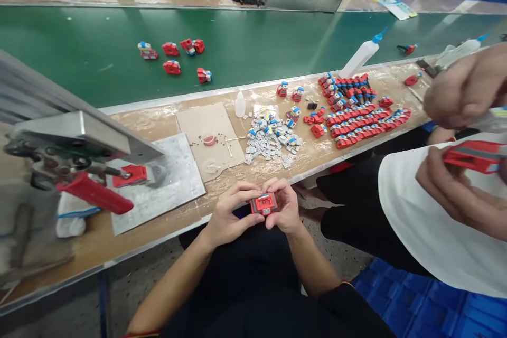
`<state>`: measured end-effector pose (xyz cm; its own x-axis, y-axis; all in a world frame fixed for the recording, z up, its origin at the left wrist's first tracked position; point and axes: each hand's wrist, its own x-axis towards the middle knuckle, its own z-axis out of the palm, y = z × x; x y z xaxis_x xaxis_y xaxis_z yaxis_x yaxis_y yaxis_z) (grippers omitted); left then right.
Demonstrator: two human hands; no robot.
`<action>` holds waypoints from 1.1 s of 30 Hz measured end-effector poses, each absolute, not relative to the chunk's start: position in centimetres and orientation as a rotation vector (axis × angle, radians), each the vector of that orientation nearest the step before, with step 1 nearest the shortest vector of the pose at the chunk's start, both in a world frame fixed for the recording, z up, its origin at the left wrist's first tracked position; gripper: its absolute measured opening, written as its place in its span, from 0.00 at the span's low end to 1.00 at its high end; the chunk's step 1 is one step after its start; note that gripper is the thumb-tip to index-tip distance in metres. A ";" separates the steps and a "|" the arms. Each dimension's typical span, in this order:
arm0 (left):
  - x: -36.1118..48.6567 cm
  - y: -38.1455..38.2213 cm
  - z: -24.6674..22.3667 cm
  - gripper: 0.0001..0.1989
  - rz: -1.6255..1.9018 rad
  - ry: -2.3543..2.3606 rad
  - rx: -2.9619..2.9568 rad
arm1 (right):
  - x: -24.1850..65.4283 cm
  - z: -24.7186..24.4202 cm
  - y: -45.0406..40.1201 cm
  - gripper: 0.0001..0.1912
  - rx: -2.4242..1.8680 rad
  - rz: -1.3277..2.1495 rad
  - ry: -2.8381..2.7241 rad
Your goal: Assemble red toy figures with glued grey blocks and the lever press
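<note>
A small red and grey plastic part (264, 203) is held over my lap, just off the table's front edge. My left hand (236, 208) grips its left side between fingers and thumb. On the right side, my right hand (284, 205) pinches the same part. Beyond my hands lies a pile of small grey and white pieces (273, 140). A piece of cardboard (209, 116) with a red part (209, 140) and cotton swabs lies left of that pile. Another red part (132, 175) sits under the clamp tool on a metal plate (178, 169).
A metal clamp with a red handle (99, 193) stands at left. Rows of red parts (360, 121) and a bottle (360, 57) are at right. Red parts (171, 67) lie on the green conveyor (253, 42). A co-worker's hands (455, 185) hold a red part close at right.
</note>
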<state>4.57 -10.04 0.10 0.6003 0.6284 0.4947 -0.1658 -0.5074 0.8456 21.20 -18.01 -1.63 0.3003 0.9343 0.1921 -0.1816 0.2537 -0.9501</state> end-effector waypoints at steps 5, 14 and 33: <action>4.3 -10.6 -0.6 0.16 0.993 0.395 1.711 | 20.5 -1.9 -18.1 0.35 -1.012 0.869 -1.046; -0.4 -12.9 -2.6 0.13 0.932 0.537 0.830 | 26.8 -1.9 -15.0 0.10 -1.370 0.342 -1.256; -3.4 -11.1 -1.1 0.27 0.981 0.853 0.295 | 24.1 -6.1 -13.8 0.09 -1.478 0.077 -1.561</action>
<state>-3.44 -11.08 -1.11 0.2730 0.8233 -0.4976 -0.6066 0.5488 0.5751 24.11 -13.80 -6.15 0.1826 0.8021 0.5686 0.7420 0.2670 -0.6149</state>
